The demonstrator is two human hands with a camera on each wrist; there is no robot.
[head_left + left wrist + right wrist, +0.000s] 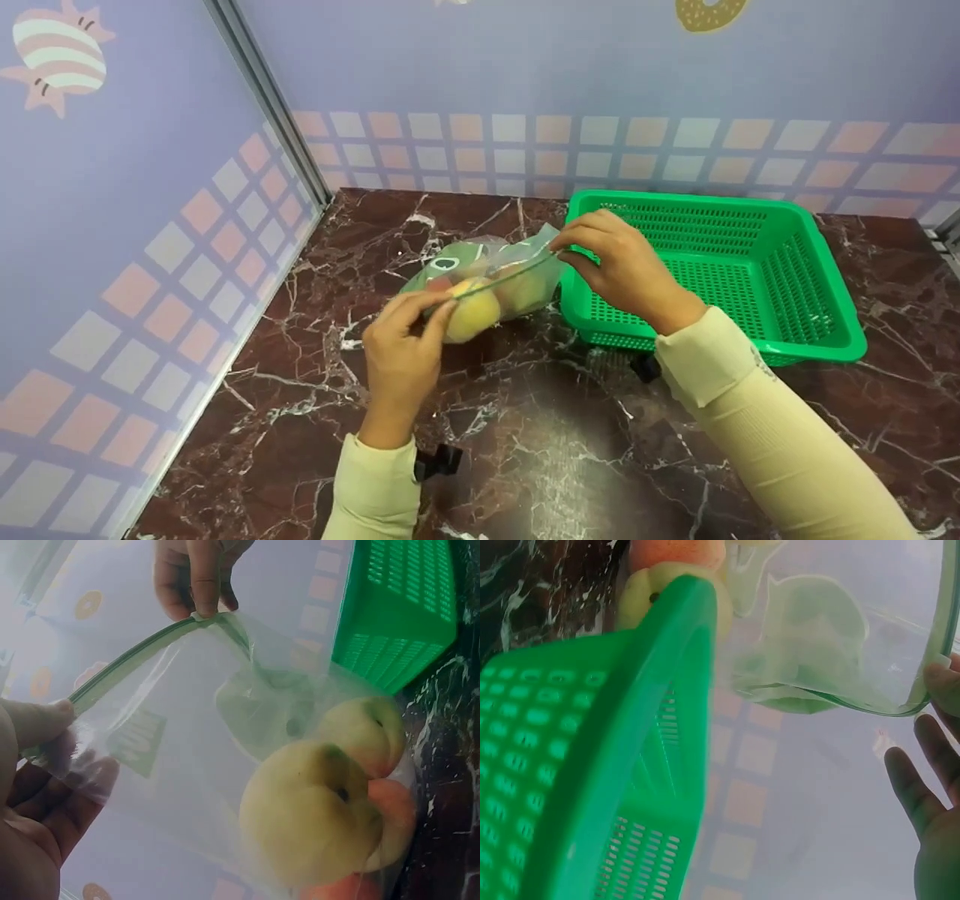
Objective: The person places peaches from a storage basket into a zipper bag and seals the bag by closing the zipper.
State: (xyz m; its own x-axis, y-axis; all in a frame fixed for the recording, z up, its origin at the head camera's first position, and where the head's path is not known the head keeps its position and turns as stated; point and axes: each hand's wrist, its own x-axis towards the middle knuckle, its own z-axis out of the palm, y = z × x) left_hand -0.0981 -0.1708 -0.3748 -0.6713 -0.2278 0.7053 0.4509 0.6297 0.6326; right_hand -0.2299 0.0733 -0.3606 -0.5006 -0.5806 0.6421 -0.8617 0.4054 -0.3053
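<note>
A clear zip bag (517, 277) with a green printed picture holds several yellow and reddish peaches (474, 309). My left hand (405, 345) pinches the left end of the bag's zip edge between thumb and fingers. At the other end of that edge, my right hand (619, 259) pinches the corner. The zip strip (139, 652) stretches between both hands in the left wrist view. Through the film, one large peach (311, 814) shows in front of the others. In the right wrist view, thumb and fingers of the right hand (941, 742) meet at the bag's corner.
A green plastic basket (825, 277) with slotted walls stands right of the bag, under and beside the right forearm. Dark red marbled tabletop (525, 420) lies beneath. Patterned panels (187, 247) rise at the left and back.
</note>
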